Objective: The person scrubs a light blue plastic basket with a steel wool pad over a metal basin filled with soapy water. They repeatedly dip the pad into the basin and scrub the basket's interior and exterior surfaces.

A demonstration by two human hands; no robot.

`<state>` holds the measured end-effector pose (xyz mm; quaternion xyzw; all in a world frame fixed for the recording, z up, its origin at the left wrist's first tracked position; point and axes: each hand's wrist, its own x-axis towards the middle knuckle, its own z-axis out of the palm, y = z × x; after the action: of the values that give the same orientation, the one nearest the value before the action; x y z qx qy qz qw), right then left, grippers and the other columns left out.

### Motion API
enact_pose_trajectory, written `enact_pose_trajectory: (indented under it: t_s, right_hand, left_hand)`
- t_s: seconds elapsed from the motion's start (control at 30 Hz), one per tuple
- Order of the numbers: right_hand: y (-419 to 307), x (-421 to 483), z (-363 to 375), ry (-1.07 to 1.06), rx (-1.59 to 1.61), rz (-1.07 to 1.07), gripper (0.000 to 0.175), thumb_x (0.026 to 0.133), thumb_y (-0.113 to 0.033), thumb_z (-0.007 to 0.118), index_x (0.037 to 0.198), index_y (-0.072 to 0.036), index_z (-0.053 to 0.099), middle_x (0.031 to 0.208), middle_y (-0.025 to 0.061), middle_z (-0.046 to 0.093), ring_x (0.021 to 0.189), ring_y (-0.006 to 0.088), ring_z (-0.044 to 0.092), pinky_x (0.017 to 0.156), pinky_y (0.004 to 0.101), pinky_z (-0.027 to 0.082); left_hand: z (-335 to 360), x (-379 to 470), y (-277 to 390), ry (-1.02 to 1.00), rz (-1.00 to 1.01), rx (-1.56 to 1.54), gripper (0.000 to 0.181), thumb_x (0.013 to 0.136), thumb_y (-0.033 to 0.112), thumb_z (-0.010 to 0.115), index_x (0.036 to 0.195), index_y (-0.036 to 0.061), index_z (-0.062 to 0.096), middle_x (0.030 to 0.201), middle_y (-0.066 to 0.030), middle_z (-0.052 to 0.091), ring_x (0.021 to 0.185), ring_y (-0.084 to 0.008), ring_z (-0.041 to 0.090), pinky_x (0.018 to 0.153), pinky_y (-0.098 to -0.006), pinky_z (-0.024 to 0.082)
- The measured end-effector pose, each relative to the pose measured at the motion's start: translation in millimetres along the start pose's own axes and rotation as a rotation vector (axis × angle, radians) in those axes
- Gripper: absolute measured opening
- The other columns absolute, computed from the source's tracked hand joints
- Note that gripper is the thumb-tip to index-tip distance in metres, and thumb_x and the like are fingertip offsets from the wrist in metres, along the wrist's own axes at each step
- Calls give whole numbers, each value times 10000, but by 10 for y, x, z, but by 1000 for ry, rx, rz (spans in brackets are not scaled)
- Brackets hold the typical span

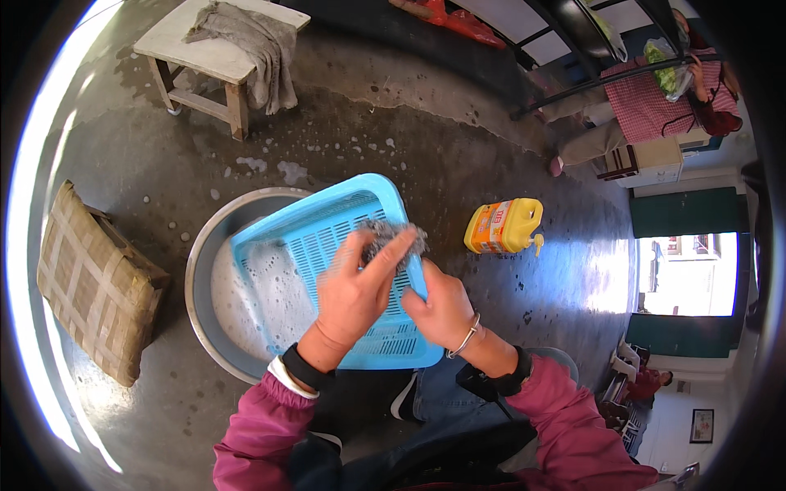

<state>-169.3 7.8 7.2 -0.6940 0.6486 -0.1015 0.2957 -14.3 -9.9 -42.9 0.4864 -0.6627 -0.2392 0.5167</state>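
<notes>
My left hand (357, 285) pinches a grey metal scouring pad (410, 236) against the rim of a light-blue slotted plastic basket (379, 186). My fingers cover part of the pad and look slightly blurred. On the right side of the basket, my right hand (443, 305) grips its rim, thumb on the inner side. The basket tilts over a round grey basin (194, 261), its lower left part dipping into white soapy foam (236, 307).
A yellow detergent jug (502, 226) with a pump lies right of the basin. A taped cardboard box (92, 282) stands left. A wooden stool (161, 44) carries a grey cloth (261, 46). Foam spots the wet floor. Someone holding bagged greens (666, 70) stands upper right; another person sits lower right.
</notes>
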Motion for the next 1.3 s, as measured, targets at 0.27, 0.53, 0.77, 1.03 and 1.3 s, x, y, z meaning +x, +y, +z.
enact_pose_trajectory:
  t_s: [0.27, 0.53, 0.77, 1.03, 1.3]
  right_hand:
    - [40, 110, 189, -51, 20, -14, 314, 841, -127, 616, 1061, 38, 464, 735, 253, 622, 732, 474, 629, 653, 552, 499]
    - [-21, 65, 77, -63, 69, -10, 296, 829, -89, 632, 1040, 62, 489, 744, 229, 653, 748, 441, 661, 651, 508, 525]
    - [-8, 138, 92, -57, 33, -16, 279, 840, -76, 626, 1037, 63, 484, 745, 230, 651, 740, 447, 655, 645, 526, 511]
    - [-58, 65, 1, -116, 50, 16, 270, 830, -57, 614, 1044, 68, 506, 768, 242, 661, 775, 448, 664, 681, 525, 523]
    - [-21, 26, -43, -154, -69, 71, 284, 861, -141, 592, 1076, 40, 553, 736, 207, 658, 733, 423, 670, 659, 525, 532]
  left_hand:
    - [3, 110, -126, 24, 36, 70, 411, 898, -67, 614, 1283, 61, 678, 937, -108, 552, 798, -229, 577, 696, -321, 493]
    - [-45, 430, -434, 28, 59, 220, 297, 950, 3, 633, 1243, 29, 679, 968, -115, 603, 806, -227, 582, 661, -332, 485]
    - [5, 427, -297, -108, 96, 160, 209, 948, 51, 647, 1147, 27, 706, 1000, -139, 641, 896, -301, 598, 788, -391, 504]
    - [-14, 379, -202, -96, 74, 178, 216, 959, 48, 616, 1154, 7, 699, 1016, -152, 673, 901, -303, 612, 823, -400, 498]
    - [43, 641, -316, 31, 0, 222, 267, 848, -43, 636, 1085, 60, 705, 906, -133, 639, 839, -282, 620, 746, -383, 508]
